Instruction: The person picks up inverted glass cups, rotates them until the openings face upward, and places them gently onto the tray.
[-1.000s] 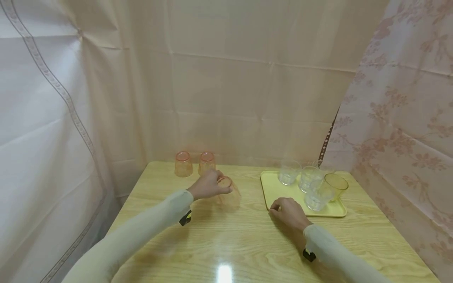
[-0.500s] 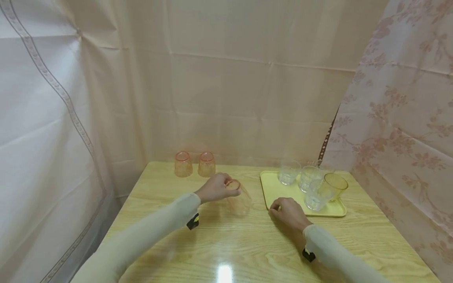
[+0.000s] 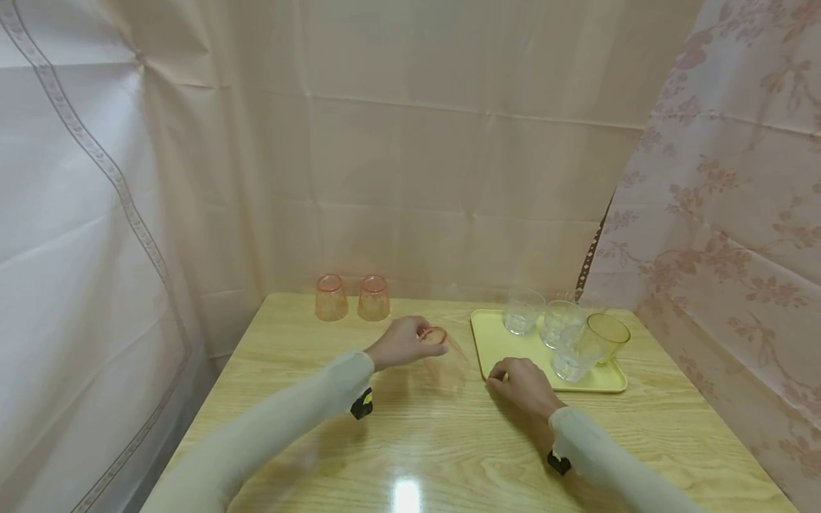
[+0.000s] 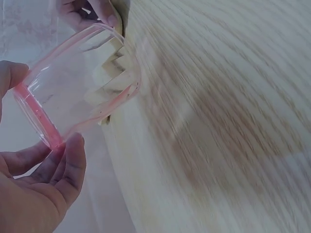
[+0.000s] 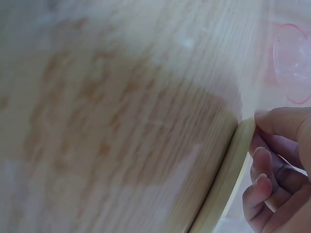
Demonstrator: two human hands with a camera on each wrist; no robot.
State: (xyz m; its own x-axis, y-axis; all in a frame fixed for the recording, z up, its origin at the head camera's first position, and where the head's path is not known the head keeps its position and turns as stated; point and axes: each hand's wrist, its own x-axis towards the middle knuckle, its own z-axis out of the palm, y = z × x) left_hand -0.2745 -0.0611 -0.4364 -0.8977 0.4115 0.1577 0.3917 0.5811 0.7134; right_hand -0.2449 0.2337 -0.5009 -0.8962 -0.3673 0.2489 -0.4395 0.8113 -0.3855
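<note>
My left hand (image 3: 405, 343) pinches a pink-orange clear drinking glass (image 3: 445, 367) by its base, thumb on one side and fingers on the other. The glass is tilted, its mouth pointing down and right in the head view. In the left wrist view the thick pink base of the same glass (image 4: 80, 82) sits between thumb and fingertips. My right hand (image 3: 522, 385) is at the near left corner of the yellow tray (image 3: 497, 360). Seen from the right wrist, its thumb and curled fingers (image 5: 265, 187) pinch the tray's rim (image 5: 233, 170).
Two pink-orange glasses (image 3: 331, 303) (image 3: 374, 303) stand upside down at the table's back left. On the tray are several clear glasses (image 3: 522, 317) and one yellow glass (image 3: 608, 338). Curtains (image 3: 410, 178) hang behind and at both sides of the wooden table (image 3: 359, 456).
The left hand has carried the pink-orange glass rightward and slightly nearer, toward the tray. The right hand and the other glasses stay where they were.
</note>
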